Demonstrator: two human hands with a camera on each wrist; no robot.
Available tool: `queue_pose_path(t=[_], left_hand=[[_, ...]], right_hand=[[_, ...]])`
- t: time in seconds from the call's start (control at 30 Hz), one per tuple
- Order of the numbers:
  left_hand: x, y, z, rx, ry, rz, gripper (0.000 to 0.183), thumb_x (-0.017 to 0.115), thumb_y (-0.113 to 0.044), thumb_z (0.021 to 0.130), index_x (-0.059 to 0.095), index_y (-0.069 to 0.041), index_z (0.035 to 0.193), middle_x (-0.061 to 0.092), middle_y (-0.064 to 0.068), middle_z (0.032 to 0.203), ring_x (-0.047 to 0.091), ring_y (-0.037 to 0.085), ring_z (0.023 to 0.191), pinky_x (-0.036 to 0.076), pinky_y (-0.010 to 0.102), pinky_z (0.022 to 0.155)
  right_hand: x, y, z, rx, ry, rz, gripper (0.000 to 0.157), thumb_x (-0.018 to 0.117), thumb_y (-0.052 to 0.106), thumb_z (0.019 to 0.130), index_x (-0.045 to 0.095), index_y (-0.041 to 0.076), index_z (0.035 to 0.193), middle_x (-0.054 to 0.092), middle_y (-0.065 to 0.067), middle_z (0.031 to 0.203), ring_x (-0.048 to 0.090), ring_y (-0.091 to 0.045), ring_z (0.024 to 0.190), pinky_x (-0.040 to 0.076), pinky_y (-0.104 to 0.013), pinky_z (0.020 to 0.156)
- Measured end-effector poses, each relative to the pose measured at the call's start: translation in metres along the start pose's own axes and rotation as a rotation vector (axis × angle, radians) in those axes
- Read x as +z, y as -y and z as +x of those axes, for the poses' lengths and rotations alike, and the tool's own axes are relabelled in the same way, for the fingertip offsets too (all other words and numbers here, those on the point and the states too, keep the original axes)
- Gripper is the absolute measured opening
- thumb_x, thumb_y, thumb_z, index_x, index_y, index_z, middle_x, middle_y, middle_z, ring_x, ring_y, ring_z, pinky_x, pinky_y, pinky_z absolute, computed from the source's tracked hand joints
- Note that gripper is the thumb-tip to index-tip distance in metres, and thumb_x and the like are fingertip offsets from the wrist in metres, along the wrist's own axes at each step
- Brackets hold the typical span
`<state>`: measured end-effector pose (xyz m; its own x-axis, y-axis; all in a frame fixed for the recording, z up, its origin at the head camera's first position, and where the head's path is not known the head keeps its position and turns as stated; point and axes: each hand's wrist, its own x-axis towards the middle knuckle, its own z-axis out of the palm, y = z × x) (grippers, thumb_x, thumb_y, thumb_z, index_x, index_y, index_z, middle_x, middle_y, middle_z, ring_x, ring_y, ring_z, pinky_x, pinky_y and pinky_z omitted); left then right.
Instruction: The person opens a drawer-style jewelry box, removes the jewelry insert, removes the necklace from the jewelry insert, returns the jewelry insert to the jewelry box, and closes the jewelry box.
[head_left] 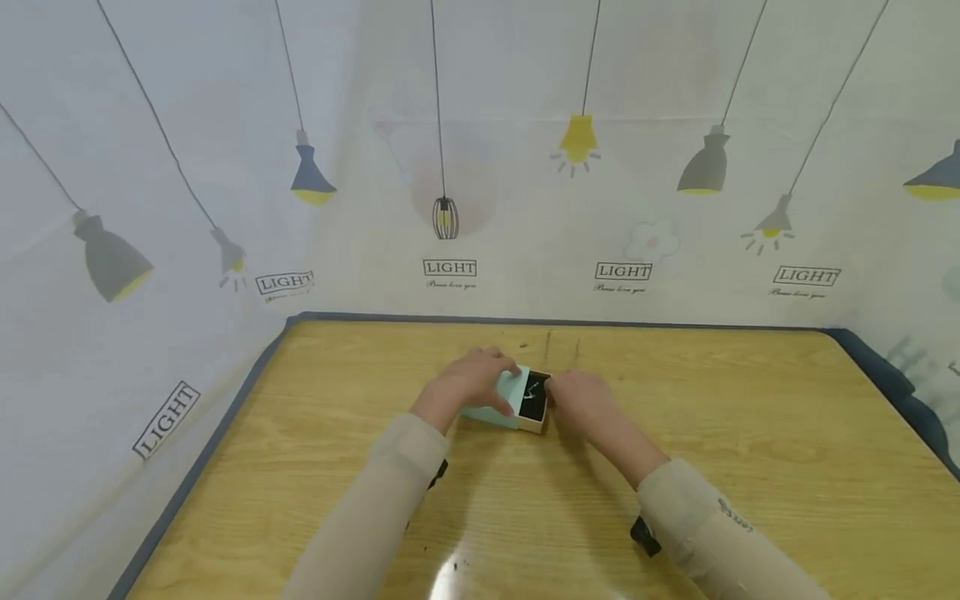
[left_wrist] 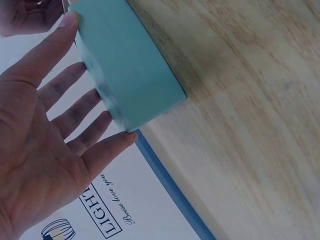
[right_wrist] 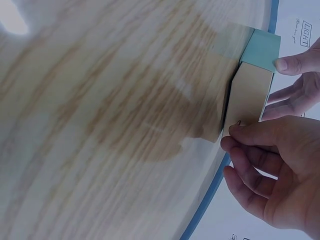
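A small mint-green jewelry box lies on the table, its sleeve point(left_wrist: 125, 65) partly off a kraft-coloured drawer point(right_wrist: 250, 90). Inside the drawer's exposed end is a black insert point(head_left: 533, 407) with a thin silvery piece of jewelry point(head_left: 532, 389) on it. My left hand point(head_left: 471, 379) holds the sleeve, thumb along the near edge and fingertips along the far one. At the drawer's outer end, my right hand point(right_wrist: 285, 170) pinches with thumb and forefinger, its other fingers curled. A tiny dark bit shows beside that thumb tip. The rest of the drawer is hidden in the sleeve.
The wood-grained table point(head_left: 360, 367) has a dark blue edge point(head_left: 450, 318) at the back. Behind it hangs a pale cloth point(head_left: 517, 208) printed with lamps and the word LIGHT. Small dark marks point(head_left: 523, 345) dot the tabletop beyond the box.
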<state>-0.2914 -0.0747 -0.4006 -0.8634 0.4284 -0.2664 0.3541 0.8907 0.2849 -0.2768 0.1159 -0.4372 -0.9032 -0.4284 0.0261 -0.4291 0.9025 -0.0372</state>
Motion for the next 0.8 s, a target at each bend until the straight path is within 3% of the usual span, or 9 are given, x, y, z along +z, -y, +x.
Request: queue_pose_path(t=[0.8], left_hand=[[0.002,0.002,0.0021,-0.01,0.001,-0.014,0.07,0.083,-0.038,0.08,0.053,-0.025,0.142,0.043,0.003,0.156,0.039,0.028,0.142,0.04,0.047,0.116]], right_hand=[[-0.0053,0.0003,-0.0046,-0.001,-0.014,-0.009,0.007,0.071,0.01,0.088,0.071,0.008,0.081,0.071,-0.009,0.078,0.064,-0.024,0.068,0.056,-0.038,0.056]])
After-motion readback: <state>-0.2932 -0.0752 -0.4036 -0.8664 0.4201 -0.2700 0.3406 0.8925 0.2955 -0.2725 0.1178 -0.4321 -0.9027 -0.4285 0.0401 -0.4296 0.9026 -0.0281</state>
